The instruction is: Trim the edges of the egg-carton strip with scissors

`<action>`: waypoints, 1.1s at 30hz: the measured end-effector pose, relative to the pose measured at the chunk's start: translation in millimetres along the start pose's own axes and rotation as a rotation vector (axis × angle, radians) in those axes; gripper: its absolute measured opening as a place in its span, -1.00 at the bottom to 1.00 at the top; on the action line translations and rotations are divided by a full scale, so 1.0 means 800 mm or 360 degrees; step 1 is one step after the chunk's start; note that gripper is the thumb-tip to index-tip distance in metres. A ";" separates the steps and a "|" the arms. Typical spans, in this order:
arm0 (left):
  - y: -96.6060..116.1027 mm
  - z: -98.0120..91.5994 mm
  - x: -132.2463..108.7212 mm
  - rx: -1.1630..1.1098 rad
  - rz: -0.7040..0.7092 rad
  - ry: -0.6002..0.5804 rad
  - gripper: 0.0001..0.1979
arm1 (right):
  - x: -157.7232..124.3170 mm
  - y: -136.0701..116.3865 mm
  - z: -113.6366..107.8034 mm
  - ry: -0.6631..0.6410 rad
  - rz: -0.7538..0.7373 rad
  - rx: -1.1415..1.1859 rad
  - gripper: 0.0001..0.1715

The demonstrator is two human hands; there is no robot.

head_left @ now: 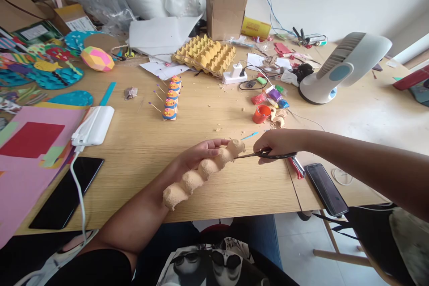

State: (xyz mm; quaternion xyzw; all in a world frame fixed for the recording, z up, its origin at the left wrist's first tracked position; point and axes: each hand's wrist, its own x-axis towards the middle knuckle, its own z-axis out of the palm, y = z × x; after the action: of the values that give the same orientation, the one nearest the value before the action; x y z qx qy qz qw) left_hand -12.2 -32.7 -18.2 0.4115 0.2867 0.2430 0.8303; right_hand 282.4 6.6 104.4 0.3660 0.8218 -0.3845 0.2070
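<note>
A tan strip of egg carton (209, 168) with several bumps in a row lies slantwise above the table's front part. My left hand (204, 153) is closed on it from behind, near its upper right end. Scissors (250, 155) with dark handles are gripped in my right hand (273, 143); their blades point left and meet the strip's edge beside the last bump. Whether the blades are parted I cannot make out. Farther back stands a painted egg-carton caterpillar (171, 98) in blue and orange, with purple-tipped sticks.
A red cup (261, 114), carton scraps (279, 118) and a red utility knife (296, 167) sit around my right hand. Phones lie at right (326, 188) and left (69, 191). Behind are a yellow egg tray (204, 55), a power strip (234, 74) and a white fan (342, 69).
</note>
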 end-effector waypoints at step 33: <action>-0.010 -0.014 0.005 0.0115 0.0031 -0.0061 -0.31 | -0.010 -0.030 -0.007 0.0004 0.0302 -0.0326 -0.56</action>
State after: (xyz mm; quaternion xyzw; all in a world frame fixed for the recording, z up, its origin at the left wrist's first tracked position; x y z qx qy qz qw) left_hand -15.7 -28.1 -31.7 0.4486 0.2754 0.2325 0.8178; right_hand 269.1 -2.6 124.4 0.4195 0.8187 -0.2768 0.2778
